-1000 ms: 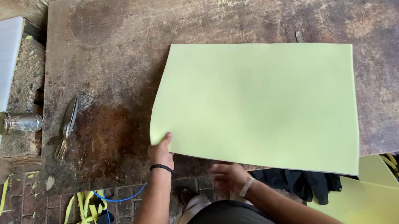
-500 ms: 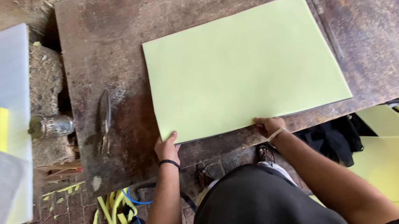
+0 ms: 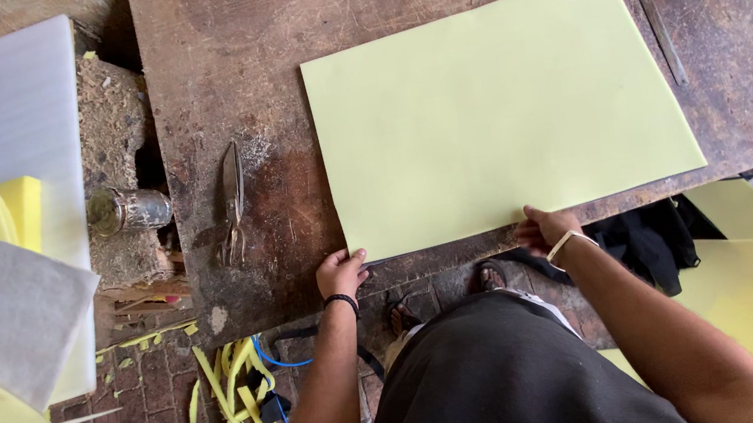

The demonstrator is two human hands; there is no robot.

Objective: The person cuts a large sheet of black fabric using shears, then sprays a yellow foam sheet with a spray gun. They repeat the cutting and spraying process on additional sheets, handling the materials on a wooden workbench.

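sheet (image 3: 499, 113) on table (image 3: 207, 30), shears (image 3: 230, 202) left, ruler (image 3: 657, 19) right

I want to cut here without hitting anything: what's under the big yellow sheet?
The yellow sheet lies flat on the worn brown table, whose bare top shows around it. Shears and a metal strip lie beside it. Anything beneath is covered.

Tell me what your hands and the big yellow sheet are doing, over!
Left hand and right hand both pinch the yellow sheet's near edge. Sheet lies flat on the worn table. Shears left of it, metal strip right, both apart.
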